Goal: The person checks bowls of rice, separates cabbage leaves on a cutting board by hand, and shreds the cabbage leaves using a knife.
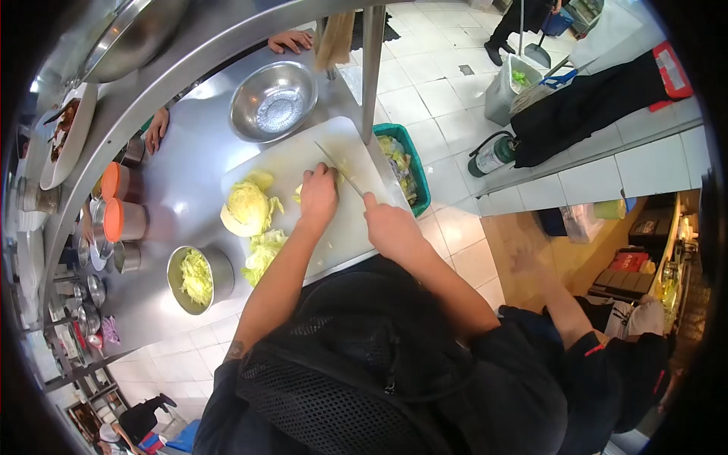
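My right hand point(392, 229) grips the handle of a kitchen knife point(340, 167), its blade pointing away across the white cutting board point(345, 239). Beside the blade, my left hand point(319, 199) has its fingers curled down over a piece of lettuce point(298, 194), mostly hidden beneath it. To the left of that hand lies a pale green lettuce head point(249, 208) on the board. Another lettuce chunk point(263, 255) rests nearer me at the board's edge. Shredded lettuce point(197, 279) partly fills a metal pot point(221, 267) at the left.
Beyond the board stands a steel bowl point(250, 114). A green crate point(422, 189) of lettuce scraps is on the floor, past the metal post point(371, 72). Orange-lidded containers point(114, 220) line the left. Other people's hands rest at the counter's far side; a co-worker point(622, 371) is at my right.
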A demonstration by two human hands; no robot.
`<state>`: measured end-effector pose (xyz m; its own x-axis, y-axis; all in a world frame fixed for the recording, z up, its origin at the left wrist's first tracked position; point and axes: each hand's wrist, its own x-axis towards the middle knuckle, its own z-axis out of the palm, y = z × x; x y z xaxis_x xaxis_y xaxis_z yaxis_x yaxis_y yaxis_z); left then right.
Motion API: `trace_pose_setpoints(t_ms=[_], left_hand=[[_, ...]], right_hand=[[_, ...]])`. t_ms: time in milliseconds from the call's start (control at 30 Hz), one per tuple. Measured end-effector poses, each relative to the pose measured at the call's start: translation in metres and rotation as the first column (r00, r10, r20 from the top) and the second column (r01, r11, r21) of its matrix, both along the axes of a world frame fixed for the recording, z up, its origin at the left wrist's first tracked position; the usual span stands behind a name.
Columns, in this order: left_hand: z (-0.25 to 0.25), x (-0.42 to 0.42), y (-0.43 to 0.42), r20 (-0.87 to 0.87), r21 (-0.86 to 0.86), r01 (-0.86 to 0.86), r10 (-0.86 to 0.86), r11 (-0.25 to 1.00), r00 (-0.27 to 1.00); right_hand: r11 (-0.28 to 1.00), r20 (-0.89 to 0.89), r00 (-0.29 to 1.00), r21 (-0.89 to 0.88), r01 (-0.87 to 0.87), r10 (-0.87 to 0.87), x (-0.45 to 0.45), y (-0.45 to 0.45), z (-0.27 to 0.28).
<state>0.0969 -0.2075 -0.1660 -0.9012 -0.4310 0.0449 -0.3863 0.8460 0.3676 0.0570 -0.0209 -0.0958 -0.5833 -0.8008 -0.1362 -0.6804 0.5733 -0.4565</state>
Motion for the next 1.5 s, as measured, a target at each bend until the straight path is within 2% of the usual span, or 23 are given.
trace_pose_setpoints(t_ms=[33,100,167,233,400,467,500,633,700,767,833,900,933,967,1000,1033,1100,1167,1200,1300,1333,1433,1500], left_hand=[[0.000,-0.002,0.000,-0.013,0.047,-0.028,0.028,0.998,1.000],[-0.006,-0.003,-0.002,-0.035,0.009,-0.019,0.019,1.000,0.999],[-0.011,0.000,-0.003,-0.046,-0.024,-0.007,0.005,1.000,0.999],[-0.010,0.001,-0.007,-0.057,-0.018,0.022,-0.023,1.000,0.998],[-0.007,0.001,-0.006,-0.099,0.013,-0.011,0.012,1.000,0.995],[-0.009,0.002,-0.005,-0.105,0.012,-0.014,0.015,1.000,0.994],[-0.007,0.001,-0.006,-0.094,0.039,-0.015,0.018,0.999,0.995],[-0.009,0.000,-0.015,-0.098,0.108,-0.032,0.043,0.994,0.994],[-0.018,-0.001,-0.018,-0.181,0.115,-0.027,0.048,0.993,0.982],[-0.023,-0.002,-0.016,-0.258,0.145,-0.034,0.070,0.989,0.964],[-0.023,-0.001,-0.020,-0.291,0.153,-0.018,0.062,0.988,0.955],[-0.026,0.000,-0.022,-0.183,0.114,-0.029,0.050,0.993,0.982],[-0.031,-0.002,-0.024,-0.138,0.049,-0.018,0.025,0.999,0.990],[-0.046,-0.002,-0.022,-0.242,-0.049,-0.090,0.076,0.995,0.967],[-0.046,-0.004,-0.023,-0.140,-0.212,-0.124,0.096,0.969,0.986],[-0.037,-0.001,-0.024,-0.049,-0.079,-0.135,0.131,0.988,0.990],[-0.017,0.008,-0.016,-0.140,0.067,-0.173,0.181,0.983,0.973],[-0.012,0.008,-0.019,-0.103,0.066,-0.179,0.185,0.982,0.977],[-0.013,0.010,-0.018,-0.073,0.074,-0.160,0.165,0.984,0.984],[-0.022,0.011,-0.022,-0.125,0.147,-0.142,0.161,0.979,0.979],[-0.020,0.010,-0.022,-0.135,0.146,-0.149,0.168,0.978,0.976],[-0.021,0.015,-0.020,-0.125,0.152,-0.155,0.175,0.976,0.977],[-0.019,0.016,-0.020,-0.134,0.076,-0.125,0.134,0.989,0.982]], right_hand=[[1.000,-0.002,1.000,-0.003,0.003,-0.003,0.002,0.001,0.000],[0.996,0.072,0.997,0.087,0.001,-0.008,0.010,0.009,-0.001],[0.999,0.044,0.999,0.046,0.017,-0.019,0.005,-0.003,-0.035],[1.000,0.013,1.000,-0.009,0.023,-0.023,-0.003,-0.014,-0.028],[0.996,0.065,0.998,0.094,0.011,-0.017,0.010,-0.003,0.004],[0.999,0.054,0.998,0.034,0.022,-0.024,0.001,-0.009,-0.036],[0.999,0.048,0.998,-0.034,0.034,-0.033,-0.001,-0.015,-0.034],[1.000,0.031,1.000,-0.030,0.000,0.001,-0.004,-0.025,-0.002],[0.999,0.114,0.993,0.046,-0.003,-0.002,0.008,-0.012,0.013],[0.995,0.143,0.989,0.104,0.009,-0.024,0.007,-0.014,-0.022],[0.998,0.096,0.995,0.049,0.034,-0.039,0.001,-0.024,-0.048],[1.000,0.067,0.998,-0.004,-0.017,0.018,-0.008,-0.029,-0.048],[0.999,0.076,0.996,-0.020,-0.037,0.039,-0.004,-0.027,-0.025],[0.996,0.077,0.994,-0.047,-0.070,0.073,0.000,-0.021,-0.005],[0.999,0.070,0.996,-0.005,-0.053,0.054,0.005,-0.018,-0.009],[0.998,0.111,0.994,0.064,-0.011,0.004,0.010,-0.019,-0.004],[0.996,0.137,0.991,0.085,-0.025,0.013,0.008,-0.032,-0.035],[0.999,0.116,0.993,-0.029,0.019,-0.016,-0.003,-0.044,-0.054],[0.999,0.100,0.994,0.003,-0.038,0.038,-0.011,-0.052,-0.051],[0.997,0.123,0.991,0.041,-0.061,0.056,-0.007,-0.043,0.006],[0.997,0.113,0.992,0.039,-0.069,0.064,-0.001,-0.038,0.006],[0.993,0.141,0.990,0.115,-0.022,0.006,0.011,-0.029,-0.017],[0.999,0.102,0.994,0.001,0.042,-0.042,0.003,-0.046,-0.052]])
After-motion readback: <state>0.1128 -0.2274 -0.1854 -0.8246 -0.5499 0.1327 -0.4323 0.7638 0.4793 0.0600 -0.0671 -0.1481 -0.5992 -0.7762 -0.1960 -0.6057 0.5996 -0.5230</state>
